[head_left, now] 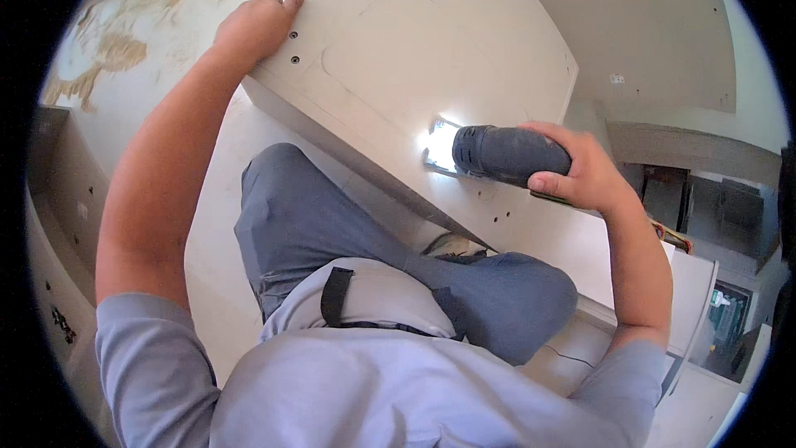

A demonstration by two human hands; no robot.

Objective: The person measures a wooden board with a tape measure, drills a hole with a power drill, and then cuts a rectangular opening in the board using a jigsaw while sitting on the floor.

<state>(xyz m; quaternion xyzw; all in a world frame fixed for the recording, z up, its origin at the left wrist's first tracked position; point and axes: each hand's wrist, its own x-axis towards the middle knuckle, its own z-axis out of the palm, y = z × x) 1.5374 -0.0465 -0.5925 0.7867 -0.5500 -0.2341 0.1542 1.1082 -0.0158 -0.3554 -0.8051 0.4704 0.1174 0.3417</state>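
Head view: left hand (261, 23) at left edge of panel (473, 41), fingers partly hidden, can't make out whether gripping; two holes (295, 60) just beside. Right hand (587, 170) wrapped around dark tool (516, 154), lit end at panel face near its front edge. Wide stretch of panel between hands. Front edge slants close past legs (319, 207); pale floor (209, 228) at left.

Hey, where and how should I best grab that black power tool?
Take the power tool by its rounded rear end, probably best from the right, as the right grip does: its slotted front end points left, toward the bright light on the pale board.
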